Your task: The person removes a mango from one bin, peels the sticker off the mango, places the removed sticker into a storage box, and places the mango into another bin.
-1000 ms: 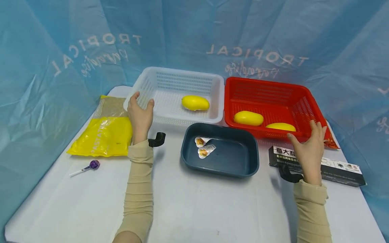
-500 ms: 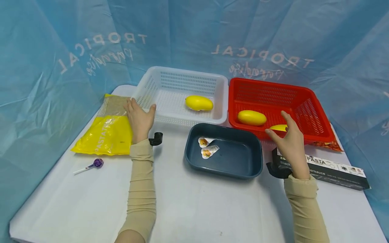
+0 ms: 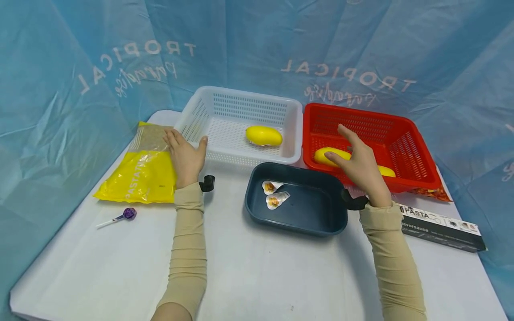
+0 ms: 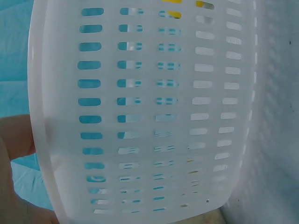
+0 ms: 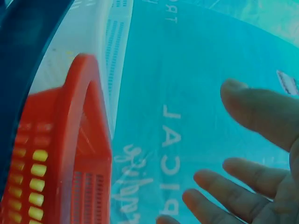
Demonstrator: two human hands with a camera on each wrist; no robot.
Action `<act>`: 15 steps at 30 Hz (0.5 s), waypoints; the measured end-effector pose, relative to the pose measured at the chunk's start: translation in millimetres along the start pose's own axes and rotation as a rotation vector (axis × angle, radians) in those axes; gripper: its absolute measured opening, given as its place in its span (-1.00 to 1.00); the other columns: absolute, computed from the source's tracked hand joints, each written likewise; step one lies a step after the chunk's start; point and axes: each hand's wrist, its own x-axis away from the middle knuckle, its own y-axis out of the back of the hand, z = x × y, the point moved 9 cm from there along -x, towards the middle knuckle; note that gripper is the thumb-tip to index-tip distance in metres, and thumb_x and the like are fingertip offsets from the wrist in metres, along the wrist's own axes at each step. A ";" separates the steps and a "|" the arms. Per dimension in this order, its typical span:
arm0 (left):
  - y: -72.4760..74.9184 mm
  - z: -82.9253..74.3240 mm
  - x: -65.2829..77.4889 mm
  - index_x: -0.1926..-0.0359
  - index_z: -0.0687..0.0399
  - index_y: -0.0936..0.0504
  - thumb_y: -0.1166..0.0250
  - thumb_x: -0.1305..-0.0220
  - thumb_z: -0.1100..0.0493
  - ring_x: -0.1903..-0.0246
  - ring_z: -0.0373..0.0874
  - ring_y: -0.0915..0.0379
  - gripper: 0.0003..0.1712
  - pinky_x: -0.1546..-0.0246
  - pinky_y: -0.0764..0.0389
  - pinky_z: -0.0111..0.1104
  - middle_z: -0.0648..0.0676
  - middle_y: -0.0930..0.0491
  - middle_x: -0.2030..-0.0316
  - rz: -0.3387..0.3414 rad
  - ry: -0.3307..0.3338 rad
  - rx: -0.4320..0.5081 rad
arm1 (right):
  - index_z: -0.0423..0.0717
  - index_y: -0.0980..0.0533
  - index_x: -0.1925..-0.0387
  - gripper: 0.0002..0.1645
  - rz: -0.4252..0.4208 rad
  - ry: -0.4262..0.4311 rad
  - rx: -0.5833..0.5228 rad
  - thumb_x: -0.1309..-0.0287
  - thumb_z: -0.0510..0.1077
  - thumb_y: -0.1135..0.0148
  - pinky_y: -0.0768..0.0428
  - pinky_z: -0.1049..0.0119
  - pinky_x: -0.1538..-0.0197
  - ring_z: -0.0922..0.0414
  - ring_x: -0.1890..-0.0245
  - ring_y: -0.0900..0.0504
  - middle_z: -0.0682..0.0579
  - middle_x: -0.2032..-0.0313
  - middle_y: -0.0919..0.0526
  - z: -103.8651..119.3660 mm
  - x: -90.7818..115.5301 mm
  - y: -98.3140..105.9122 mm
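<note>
Above the near side of the red basket [image 3: 351,119], the right hand [image 3: 361,167] is held raised, and its placing there is judged to be the step in hand. For this to be done well, the wrist should be kept high enough for the near rim to be cleared, and the dark tray [image 3: 313,205] just in front should not be knocked. If the left mango [image 3: 330,152] in that basket is to be lifted, its smooth, rounded body would best be met across the middle, with pressure shared between thumb and fingers; a pinch at one end could let it roll. The right mango [image 3: 386,171] is partly hidden by the basket's near wall, and a third mango [image 3: 263,135] is seen lying in the white basket [image 3: 246,104].

The right hand is spread wide, its thumb well apart from the fingers, and nothing is held. The left hand [image 3: 185,158] is also unclosed, set about the near left corner of the white basket, beside the pasta bag [image 3: 146,178]. Its fingertips are hidden past the rim in the left wrist view, so whether the rim is touched cannot be told.
</note>
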 end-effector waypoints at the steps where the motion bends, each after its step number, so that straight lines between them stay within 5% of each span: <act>1: -0.1 -0.1 -0.5 -0.48 0.39 0.29 -0.07 -0.34 -0.24 -0.52 0.21 0.51 0.10 -0.53 0.26 -0.10 0.29 0.44 -0.52 -0.001 -0.002 -0.005 | 0.09 -0.05 -0.50 -0.03 0.014 0.007 -0.001 -0.15 0.05 -0.32 -0.31 -0.25 -0.31 -0.18 -0.41 -0.23 -0.08 -0.46 -0.20 2.6 -3.9 -3.1; 15: -1.2 2.0 -0.2 -0.49 0.37 0.27 -0.06 -0.35 -0.23 -0.53 0.18 0.49 0.08 -0.52 0.23 -0.07 0.27 0.42 -0.53 -0.021 -0.002 -0.004 | 0.11 -0.10 -0.48 -0.08 0.150 0.053 -0.021 -0.18 0.00 -0.32 -0.45 -0.12 -0.26 -0.10 -0.36 -0.34 -0.08 -0.40 -0.31 30.8 -52.2 -46.6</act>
